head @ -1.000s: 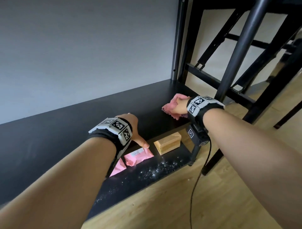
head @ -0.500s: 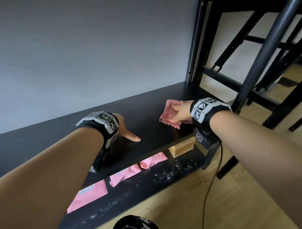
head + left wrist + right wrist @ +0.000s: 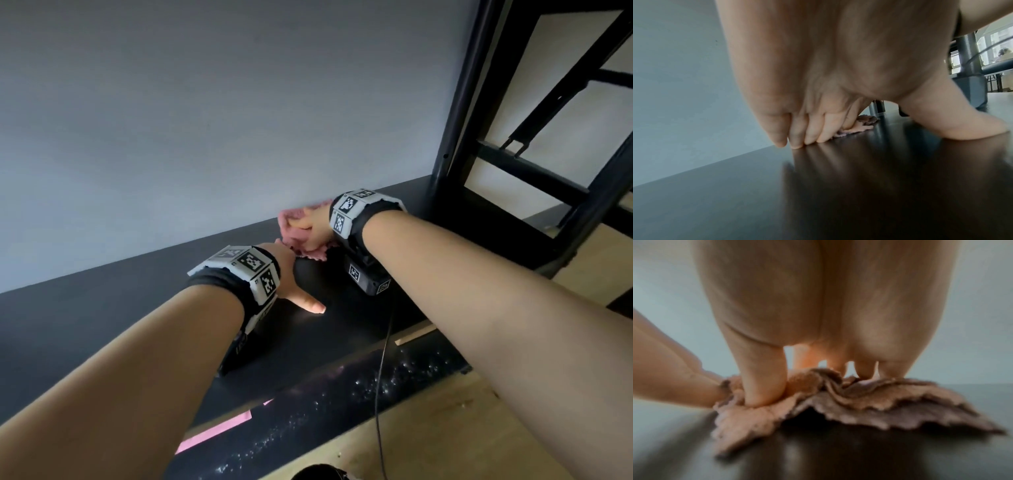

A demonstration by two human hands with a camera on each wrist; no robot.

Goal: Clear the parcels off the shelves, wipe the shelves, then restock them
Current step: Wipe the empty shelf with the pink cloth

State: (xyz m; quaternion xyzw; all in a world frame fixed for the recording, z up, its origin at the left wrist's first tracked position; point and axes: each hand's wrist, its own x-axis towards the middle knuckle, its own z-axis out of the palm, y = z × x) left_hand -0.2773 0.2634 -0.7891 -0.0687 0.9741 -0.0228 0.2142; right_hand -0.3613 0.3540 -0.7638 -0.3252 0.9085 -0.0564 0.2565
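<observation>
Head view, right hand (image 3: 313, 228) pressing cloth (image 3: 291, 219) farther back on shelf (image 3: 102, 318), left hand (image 3: 291, 274) fingers flat.

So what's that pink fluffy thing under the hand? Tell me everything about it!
It's a pink cloth, soft and fuzzy like a towel, with wavy edges. It's bunched into folds, not spread flat. It lies on the shiny black shelf, far back near the grey wall. The right hand presses down on it, thumb and fingers on top. The left hand rests on the shelf beside it.
</observation>
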